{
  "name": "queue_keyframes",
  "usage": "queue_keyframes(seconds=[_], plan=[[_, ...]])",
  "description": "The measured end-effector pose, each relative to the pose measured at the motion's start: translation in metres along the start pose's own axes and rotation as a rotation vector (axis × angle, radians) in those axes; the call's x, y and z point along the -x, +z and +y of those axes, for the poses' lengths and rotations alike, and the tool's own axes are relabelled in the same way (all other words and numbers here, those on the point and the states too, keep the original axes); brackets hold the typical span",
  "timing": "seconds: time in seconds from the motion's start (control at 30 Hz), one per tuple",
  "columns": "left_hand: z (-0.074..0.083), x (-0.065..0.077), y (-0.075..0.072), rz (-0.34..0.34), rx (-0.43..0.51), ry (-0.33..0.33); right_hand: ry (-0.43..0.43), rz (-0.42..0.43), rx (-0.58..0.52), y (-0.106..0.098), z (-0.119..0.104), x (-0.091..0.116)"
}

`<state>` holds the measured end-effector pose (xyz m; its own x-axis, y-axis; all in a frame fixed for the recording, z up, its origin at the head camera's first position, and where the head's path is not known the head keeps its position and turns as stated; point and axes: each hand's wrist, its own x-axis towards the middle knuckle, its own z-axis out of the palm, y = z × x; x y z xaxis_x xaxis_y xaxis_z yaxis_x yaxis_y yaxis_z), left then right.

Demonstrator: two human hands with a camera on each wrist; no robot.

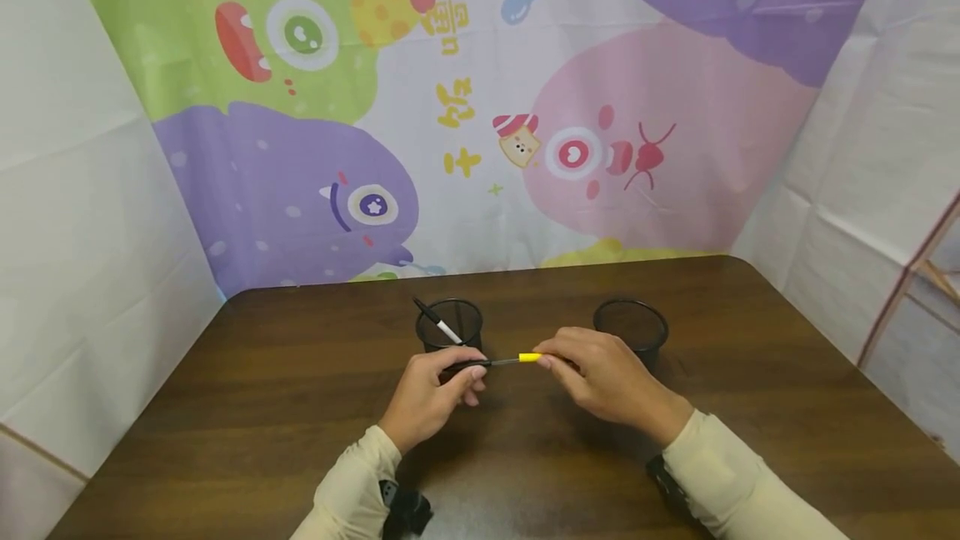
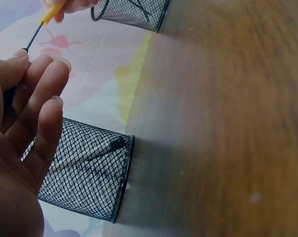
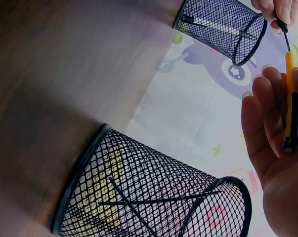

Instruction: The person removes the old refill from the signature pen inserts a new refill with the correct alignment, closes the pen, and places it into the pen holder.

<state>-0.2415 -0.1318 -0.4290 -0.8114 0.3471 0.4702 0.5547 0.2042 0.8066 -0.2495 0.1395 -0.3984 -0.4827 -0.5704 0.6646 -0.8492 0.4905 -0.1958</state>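
Your right hand [image 1: 603,373] pinches the yellow-and-black handle [image 3: 289,81] between thumb and fingers. A thin metal shaft [image 1: 505,362] runs from it to a black end piece [image 3: 281,24], which your left hand [image 1: 427,402] pinches with thumb and forefinger, its other fingers loosely bent. The joined pieces, like a small screwdriver, lie roughly level between your hands, raised above the wood-grain table [image 1: 300,373]. Just beyond your left hand stands a black mesh pen cup [image 2: 92,205], with a black-and-white marker [image 1: 450,332] leaning out over its rim. A second mesh pen cup [image 3: 153,173] stands beyond your right hand; thin dark lines cross in it, too unclear to identify. Behind hangs a cartoon-monster cloth [image 1: 465,223].
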Motion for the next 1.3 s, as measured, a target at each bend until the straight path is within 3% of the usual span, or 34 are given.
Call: queue_keyframes(seconds=[1.3], plan=[[-0.0035, 0.0008, -0.0064, 0.065, -0.011, 0.002, 0.032, 0.001, 0.017, -0.0036, 0.0037, 0.0015]])
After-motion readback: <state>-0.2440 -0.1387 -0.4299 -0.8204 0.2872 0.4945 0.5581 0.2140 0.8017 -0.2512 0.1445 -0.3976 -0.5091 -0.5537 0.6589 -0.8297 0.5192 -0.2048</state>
